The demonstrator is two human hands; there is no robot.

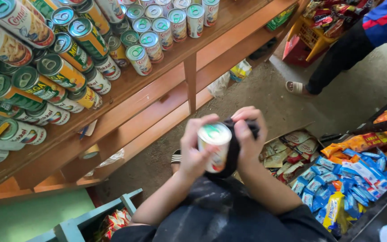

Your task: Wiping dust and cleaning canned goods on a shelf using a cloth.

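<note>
Head view, looking down past dark clothing to both hands in the middle of the frame. Left hand (192, 150) wrapped around the side of a small can (214, 150), fingers curled and thumb across its body, green-and-white lid turned up toward the camera. Right hand (247, 134) closed on a dark cloth (234, 150), pressing it against the can's right side and top edge; cloth bunched between palm and can, partly blurred. Can held in the air, in front of the body, well apart from the wooden shelf (157, 85).

On that shelf at upper left, rows of stacked cans (59, 58), lying on their sides with lids facing out, green, yellow and white labels. Lower shelf boards beneath, mostly bare wood. Concrete floor (265, 98) below the hands. To the right, a display of blue snack packets (341, 179) and orange ones beside them, plus a cardboard box of sachets (290, 150) just behind the right wrist. At upper right, another person's leg and sandalled foot (297, 87) on the floor, near a red and yellow crate (307, 42) filled with packets.
</note>
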